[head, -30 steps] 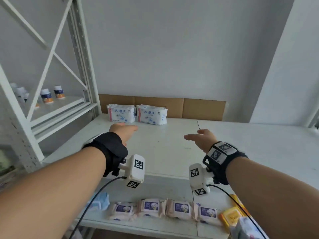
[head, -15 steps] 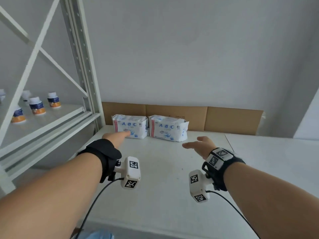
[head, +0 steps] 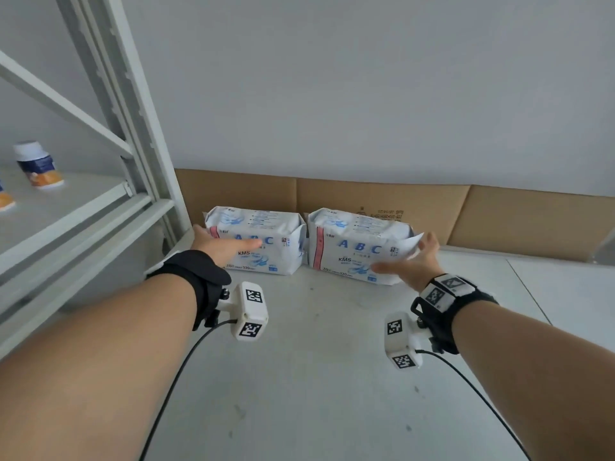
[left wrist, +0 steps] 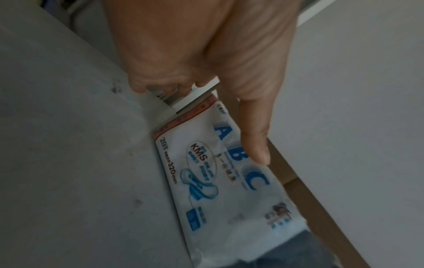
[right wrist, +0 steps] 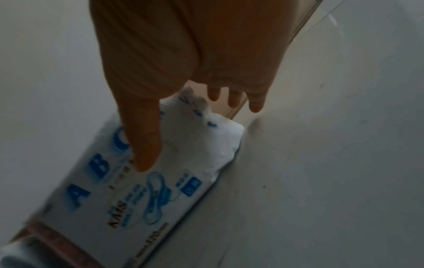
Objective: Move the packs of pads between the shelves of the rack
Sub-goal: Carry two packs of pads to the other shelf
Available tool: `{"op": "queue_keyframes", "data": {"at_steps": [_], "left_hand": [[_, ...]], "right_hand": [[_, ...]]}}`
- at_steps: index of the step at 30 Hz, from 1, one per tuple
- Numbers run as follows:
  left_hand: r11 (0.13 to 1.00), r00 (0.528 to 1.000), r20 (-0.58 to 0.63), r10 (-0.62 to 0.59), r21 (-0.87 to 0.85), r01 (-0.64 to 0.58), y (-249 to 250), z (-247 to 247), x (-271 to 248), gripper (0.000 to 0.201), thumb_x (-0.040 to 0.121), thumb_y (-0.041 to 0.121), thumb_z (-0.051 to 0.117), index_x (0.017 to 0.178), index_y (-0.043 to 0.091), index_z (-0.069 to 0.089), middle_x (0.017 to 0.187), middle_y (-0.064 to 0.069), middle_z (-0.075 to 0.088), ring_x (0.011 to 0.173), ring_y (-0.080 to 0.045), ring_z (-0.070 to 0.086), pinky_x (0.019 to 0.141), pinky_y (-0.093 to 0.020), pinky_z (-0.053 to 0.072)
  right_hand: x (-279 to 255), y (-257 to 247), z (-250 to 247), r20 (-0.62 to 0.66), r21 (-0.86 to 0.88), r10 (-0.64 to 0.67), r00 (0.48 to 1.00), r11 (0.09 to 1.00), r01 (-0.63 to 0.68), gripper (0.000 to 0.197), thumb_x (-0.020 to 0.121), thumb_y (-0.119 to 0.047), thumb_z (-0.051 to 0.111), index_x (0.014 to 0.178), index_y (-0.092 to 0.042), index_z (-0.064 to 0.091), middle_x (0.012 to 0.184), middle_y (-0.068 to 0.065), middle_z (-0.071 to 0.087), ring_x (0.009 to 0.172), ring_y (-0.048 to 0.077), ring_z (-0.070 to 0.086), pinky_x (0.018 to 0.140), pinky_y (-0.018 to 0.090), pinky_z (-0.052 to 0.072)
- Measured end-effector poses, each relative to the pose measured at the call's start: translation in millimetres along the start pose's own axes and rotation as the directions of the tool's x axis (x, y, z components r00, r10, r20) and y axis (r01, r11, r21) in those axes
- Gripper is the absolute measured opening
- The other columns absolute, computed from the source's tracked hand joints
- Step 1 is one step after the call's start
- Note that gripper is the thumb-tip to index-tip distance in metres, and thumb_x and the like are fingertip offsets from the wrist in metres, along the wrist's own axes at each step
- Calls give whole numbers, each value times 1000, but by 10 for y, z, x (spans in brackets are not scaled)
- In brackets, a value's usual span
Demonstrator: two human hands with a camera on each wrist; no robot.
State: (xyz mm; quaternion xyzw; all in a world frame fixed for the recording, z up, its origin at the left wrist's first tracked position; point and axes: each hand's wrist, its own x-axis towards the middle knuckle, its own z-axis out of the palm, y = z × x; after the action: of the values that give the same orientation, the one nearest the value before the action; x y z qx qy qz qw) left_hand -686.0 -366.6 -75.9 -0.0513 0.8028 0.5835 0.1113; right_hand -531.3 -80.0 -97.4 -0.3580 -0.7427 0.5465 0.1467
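Two white packs of pads with blue ABC lettering stand side by side at the back of the white shelf (head: 316,377). My left hand (head: 226,239) is at the left end of the left pack (head: 266,224), thumb straight across its front. In the left wrist view the left hand's (left wrist: 229,81) thumb lies over the lettering of that pack (left wrist: 206,172). My right hand (head: 411,261) is at the right end of the right pack (head: 352,247), thumb in front, fingers spread behind the end flap. The right wrist view shows the right hand (right wrist: 179,87) with straight fingers over this pack (right wrist: 160,190).
A brown cardboard strip (head: 499,221) leans on the grey wall behind the packs. The rack's white upright (head: 133,128) rises just left of the left pack. Beyond it, a neighbouring shelf holds small white bottles (head: 38,164). Cables run back from both wrist cameras.
Both hands have travelled forward across the shelf and now reach the outer ends of the two packs. The view has come closer; the lower shelf with small packs is out of sight.
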Motion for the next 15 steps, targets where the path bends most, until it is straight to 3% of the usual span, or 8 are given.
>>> {"op": "queue_keyframes", "data": {"at_steps": [2,5,7,8,10,13,15], "left_hand": [[999,999,35,-9,-38,11,-9,-13,184,120,51,16,93,146,11,20,140,-3,47,124,-20,50,103,-41,43],[995,992,125,6,-103,7,-72,-29,422,129,44,10,93,149,10,19,143,-9,46,130,-27,47,106,-49,39],[995,978,199,57,-93,-39,-141,-11,548,109,45,4,90,141,10,37,130,-7,59,119,-24,57,101,-44,44],[993,971,218,99,-81,-83,-169,-9,597,89,46,0,87,127,15,51,114,-1,69,106,-17,64,93,-38,50],[986,952,256,167,-68,-154,-180,-16,665,60,51,-5,82,96,26,59,86,11,73,84,-5,66,75,-28,52],[982,925,331,186,-96,-163,-158,-72,731,48,57,-8,78,89,24,62,84,8,70,83,-8,64,68,-23,49],[986,906,393,158,-117,-122,-150,-128,755,47,53,-6,79,90,20,64,79,7,74,83,-11,67,67,-26,53]], "right_hand": [[65,40,78,-7,42,-18,1000,999,19,136,43,-12,94,147,-22,7,143,8,40,130,31,42,107,52,36],[145,56,178,4,116,-95,995,989,94,104,43,0,92,127,-14,32,117,6,58,107,22,60,92,45,52],[174,33,222,45,169,-120,992,979,111,99,45,6,89,127,-7,36,117,12,62,104,24,64,87,46,55],[184,21,236,65,189,-126,990,976,112,98,46,8,88,128,-6,37,117,14,63,102,25,66,84,45,56],[193,4,241,97,191,-134,986,975,114,88,49,8,87,125,-7,44,111,13,68,96,24,69,76,39,59],[188,-33,236,155,72,-66,986,996,55,62,55,-4,87,110,-11,61,97,4,74,87,20,71,67,32,59],[219,-50,222,130,46,20,991,999,-27,47,58,-6,85,100,-14,66,92,1,73,87,19,69,70,32,58]]}}
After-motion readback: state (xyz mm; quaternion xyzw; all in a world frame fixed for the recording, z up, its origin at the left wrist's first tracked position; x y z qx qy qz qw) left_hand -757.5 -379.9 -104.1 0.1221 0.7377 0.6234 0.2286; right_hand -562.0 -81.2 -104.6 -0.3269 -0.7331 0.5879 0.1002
